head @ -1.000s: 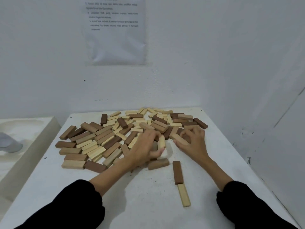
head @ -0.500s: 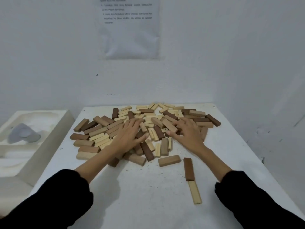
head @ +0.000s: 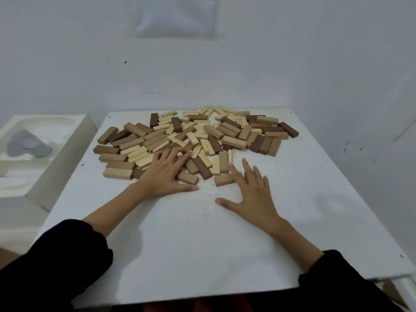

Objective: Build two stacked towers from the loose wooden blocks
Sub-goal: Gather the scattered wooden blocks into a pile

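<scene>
While no tower yet stands, the step in hand reads as picking starter pieces from the heap.

- Loose wooden blocks [head: 202, 136]: one flat scatter across the upper centre of the frame, on a white table [head: 202, 244]. Oblong, square-ended, matt faces. Three tones: pale cream, tan, dark brown. The cream ones look slimmer. Many lie crossed or overlapped.
- Left hand [head: 166, 174]: centre-left, fingers spread straight and laid on the heap's near blocks, gripping none.
- Right hand [head: 254, 194]: centre, palm down on the table, fingers splayed, holding nothing. Its index finger is at a tan block [head: 224, 179] lying just clear of the heap; whether it touches or sits beside cannot be told.
- Moulded white tray [head: 45, 140]: left edge. Paper sheet [head: 175, 16]: on the wall, top.

Handling note, as judgement: take pieces from the near edge, not from under overlaps. Match thicknesses within a layer. Seat each on its broad face with ends squared, since plain wood probably slides. Set two footings well apart on the bare lower table.
</scene>
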